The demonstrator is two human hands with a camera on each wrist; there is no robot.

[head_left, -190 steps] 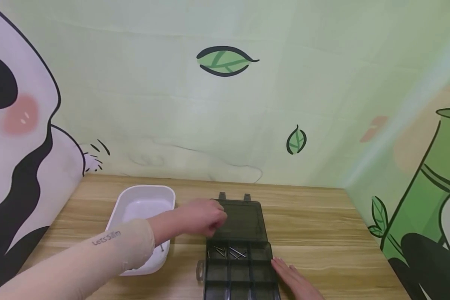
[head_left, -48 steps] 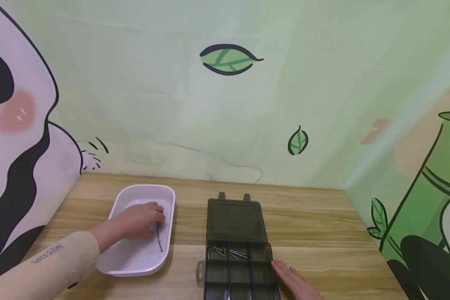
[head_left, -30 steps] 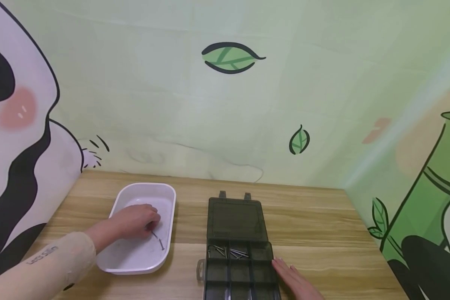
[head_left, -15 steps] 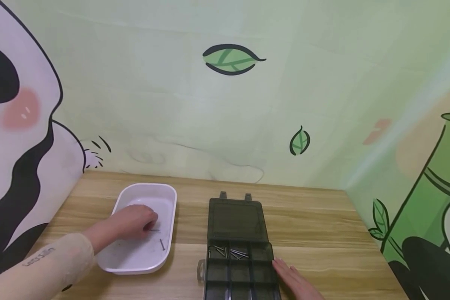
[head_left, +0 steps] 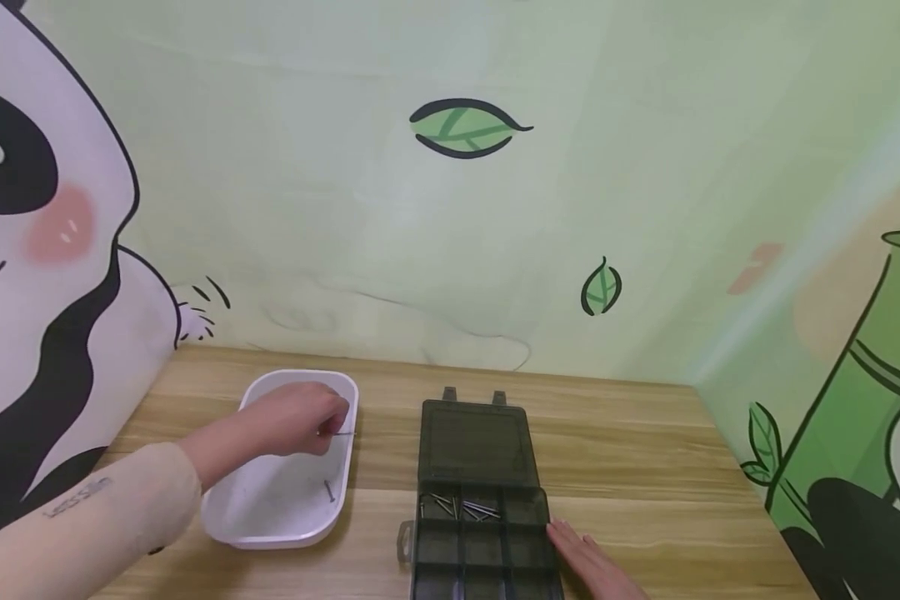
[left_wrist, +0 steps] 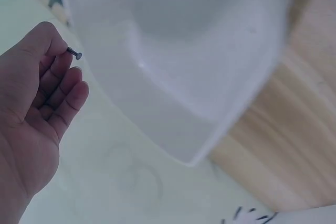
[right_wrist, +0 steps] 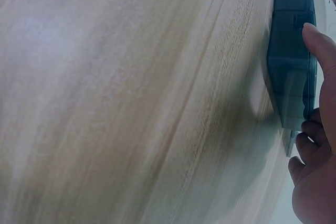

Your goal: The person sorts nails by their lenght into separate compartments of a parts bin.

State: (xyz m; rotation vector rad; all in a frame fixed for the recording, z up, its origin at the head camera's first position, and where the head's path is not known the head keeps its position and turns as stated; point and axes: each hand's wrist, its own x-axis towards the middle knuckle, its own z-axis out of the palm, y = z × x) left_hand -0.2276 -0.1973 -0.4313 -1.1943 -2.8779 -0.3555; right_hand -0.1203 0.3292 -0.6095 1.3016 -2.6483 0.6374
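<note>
My left hand [head_left: 300, 418] is raised over the white tray [head_left: 270, 537], pinching a nail [head_left: 343, 433] between thumb and fingertips. In the left wrist view the nail's flat head [left_wrist: 78, 55] pokes out past the thumb. Another nail [head_left: 329, 491] lies on the tray floor at the right side. To the right stands a dark see-through compartment box [head_left: 480, 546], its lid [head_left: 478, 443] folded back. Several nails [head_left: 480, 510] lie in its far left and far middle compartments. My right hand [head_left: 596, 562] rests against the box's right side, fingers fairly straight.
A wooden table [head_left: 615, 442] carries the tray and the box, which stand apart with a strip of wood between them. A clasp [head_left: 405, 542] sticks out at the box's left side. Behind rises a green wall covering [head_left: 330, 208] with printed leaves and a panda.
The left hand went from over the box back into the tray, fingered two nails there, and has now lifted one toward the tray's right rim. The right hand stays at the box.
</note>
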